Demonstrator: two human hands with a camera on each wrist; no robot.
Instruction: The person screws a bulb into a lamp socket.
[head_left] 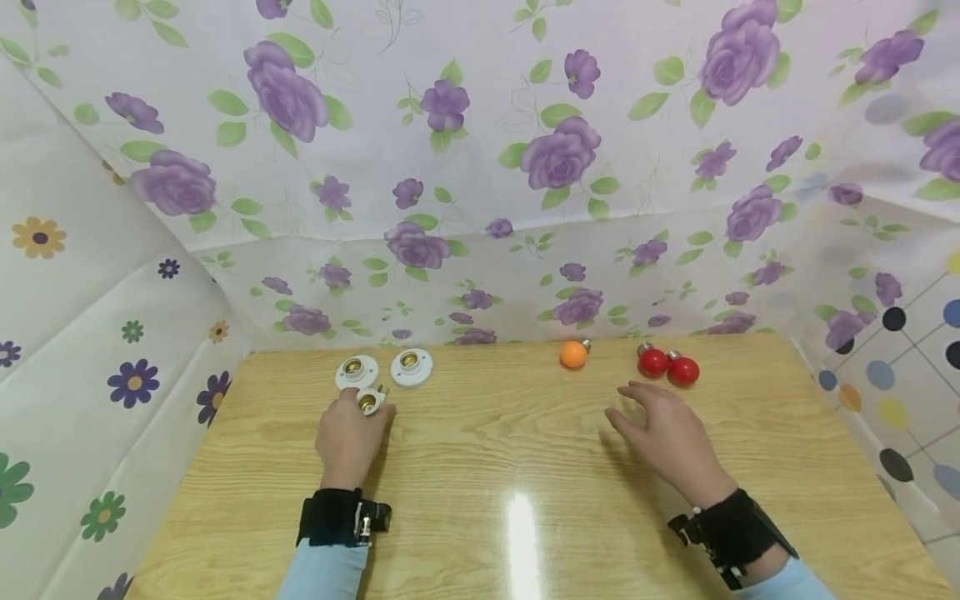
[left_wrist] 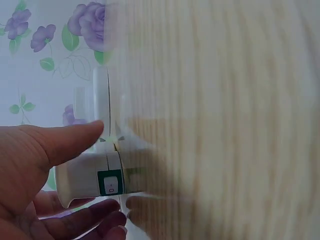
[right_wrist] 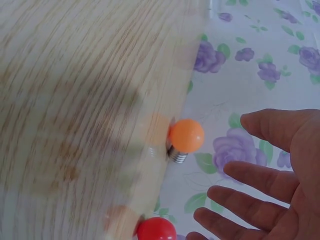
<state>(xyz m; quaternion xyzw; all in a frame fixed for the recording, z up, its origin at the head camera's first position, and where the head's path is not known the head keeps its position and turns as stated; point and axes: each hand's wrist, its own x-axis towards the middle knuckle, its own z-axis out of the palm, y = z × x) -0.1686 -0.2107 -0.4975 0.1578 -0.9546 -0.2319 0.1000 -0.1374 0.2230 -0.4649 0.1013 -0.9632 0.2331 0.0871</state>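
Observation:
My left hand (head_left: 348,437) reaches around a white plug-in bulb socket (head_left: 369,402) standing on the table. In the left wrist view, a rocker switch (left_wrist: 111,185) in a green surround shows on the socket's side. The thumb is on one side of it, a little apart, with the fingers on the other; whether the fingers touch it I cannot tell. Over the table at the right, my right hand (head_left: 671,437) is spread with nothing in it. Beyond that hand lie an orange bulb (head_left: 573,354) and two red bulbs, one left (head_left: 652,362), one right (head_left: 683,371).
Two round white lamp holders, one left (head_left: 356,372) and one right (head_left: 412,367), sit near the far edge, just beyond the left hand. The wooden table (head_left: 480,450) backs onto a flowered cloth (head_left: 480,283). Patterned sheets also hang at the left and right sides.

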